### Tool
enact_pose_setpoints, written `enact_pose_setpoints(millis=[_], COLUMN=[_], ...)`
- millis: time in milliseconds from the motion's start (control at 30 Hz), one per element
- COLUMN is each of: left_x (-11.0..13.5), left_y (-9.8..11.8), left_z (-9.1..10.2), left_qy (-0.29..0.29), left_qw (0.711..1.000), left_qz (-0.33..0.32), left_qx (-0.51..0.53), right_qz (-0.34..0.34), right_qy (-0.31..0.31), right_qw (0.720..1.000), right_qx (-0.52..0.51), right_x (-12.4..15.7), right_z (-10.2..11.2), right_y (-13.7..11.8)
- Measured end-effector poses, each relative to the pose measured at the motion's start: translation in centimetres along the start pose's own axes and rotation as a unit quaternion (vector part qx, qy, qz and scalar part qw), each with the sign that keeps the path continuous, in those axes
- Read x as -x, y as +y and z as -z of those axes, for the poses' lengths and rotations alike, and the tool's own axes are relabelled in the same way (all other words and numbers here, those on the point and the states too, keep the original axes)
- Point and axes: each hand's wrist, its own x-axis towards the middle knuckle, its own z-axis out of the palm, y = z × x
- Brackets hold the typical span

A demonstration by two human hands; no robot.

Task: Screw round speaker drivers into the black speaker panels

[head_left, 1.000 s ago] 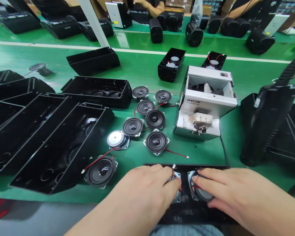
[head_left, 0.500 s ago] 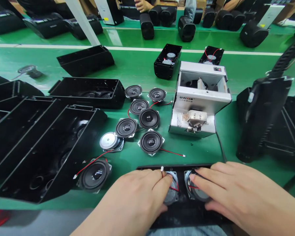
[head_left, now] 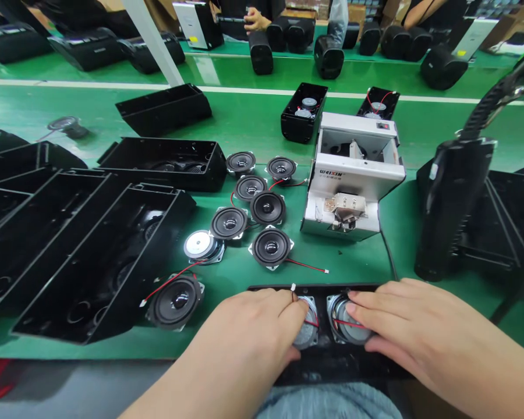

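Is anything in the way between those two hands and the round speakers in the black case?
Nothing solid is. The left hand and right hand touch the left speaker and right speaker, which sit in the black case. Only a thin red wire crosses the right speaker, near the fingers.

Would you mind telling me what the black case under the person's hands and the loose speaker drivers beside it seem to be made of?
The black case looks like moulded plastic with a semi-gloss finish, marked by pale scuffs. The loose speaker driver has a matte dark cone, perhaps treated paper, though the look leaves that open. Its stamped metal frame seems to be metal, going by the bright corners.
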Motion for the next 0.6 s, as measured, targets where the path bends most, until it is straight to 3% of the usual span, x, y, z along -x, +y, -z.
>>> enact_pose_setpoints(millis=[200,600], left_x=[0.33,0.42], left_y=[0.00,-0.18], left_z=[-0.10,0.28], left_qy=[0.026,0.013], left_qw=[1.000,1.000], left_qz=[-0.008,-0.002], left_qx=[-0.009,-0.007], right_qz=[0.010,-0.024], right_qy=[-0.038,-0.036], right_qw=[0.999,0.999], right_qx=[-0.011,-0.017], right_x=[1.00,0.76], right_z=[-0.35,-0.51], right_y=[0.39,0.07])
